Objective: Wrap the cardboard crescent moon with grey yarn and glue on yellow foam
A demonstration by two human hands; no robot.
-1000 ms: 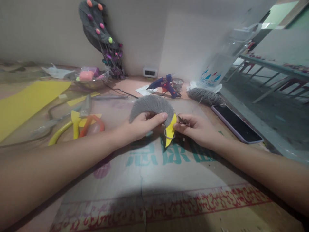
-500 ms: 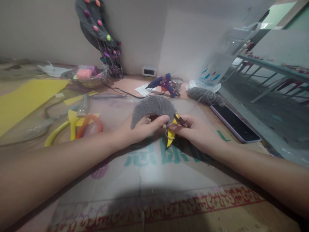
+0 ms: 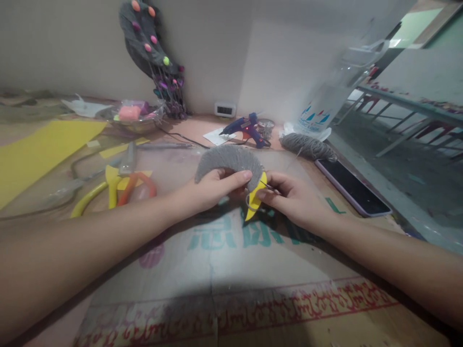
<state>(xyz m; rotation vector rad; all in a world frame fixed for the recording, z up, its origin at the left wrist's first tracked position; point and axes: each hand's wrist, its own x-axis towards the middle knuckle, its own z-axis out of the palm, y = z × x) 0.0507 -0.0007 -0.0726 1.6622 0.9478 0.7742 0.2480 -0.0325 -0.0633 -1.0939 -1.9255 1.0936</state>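
Observation:
My left hand (image 3: 220,188) grips a crescent shape wrapped in grey yarn (image 3: 229,158), its thumb lying across the inner curve. The crescent's right end is bare yellow (image 3: 255,198) and narrows to a point at the bottom. At that end my right hand (image 3: 289,195) is closed, thumb and fingers pinching a strand of grey yarn beside the yellow part. A loop of yarn hangs round the yellow tip. What else the right fingers hold is too small to make out. Both hands are above the cardboard-covered table (image 3: 173,289).
Behind the hands lie a blue glue gun (image 3: 249,129), a small clock (image 3: 224,109) and a grey yarn skein (image 3: 307,146). A phone (image 3: 354,188) is at right. Yellow-handled (image 3: 113,185) and orange-handled tools lie left, near yellow sheets (image 3: 47,149). A decorated grey crescent (image 3: 144,38) hangs behind.
My right fingers have shifted slightly at the yellow end, and the dark object seen at them earlier now shows only as a thin line. The yellow part shows more fully. The view has shifted slightly.

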